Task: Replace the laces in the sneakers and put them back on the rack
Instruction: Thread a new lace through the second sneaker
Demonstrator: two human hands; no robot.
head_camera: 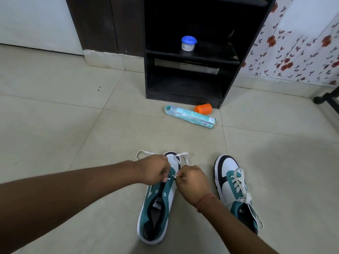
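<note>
Two teal, white and black sneakers stand on the tiled floor. The left sneaker [156, 208] has most of its eyelets bare. A white lace [183, 156] runs through its front eyelets and loops past the toe. My left hand [156, 170] pinches one strand of that lace over the front eyelets. My right hand [192, 180] pinches the other strand just beside it. The right sneaker [233, 186] stands apart to the right, fully laced with a cream lace. The black shoe rack [227, 70] stands ahead against the wall.
A small jar with a blue lid [188, 43] sits on the rack's upper shelf. A teal tube [190, 117] and an orange cap [203, 108] lie on the floor in front of the rack. Floral wallpaper covers the right wall, and a dark furniture leg [324, 98] stands there.
</note>
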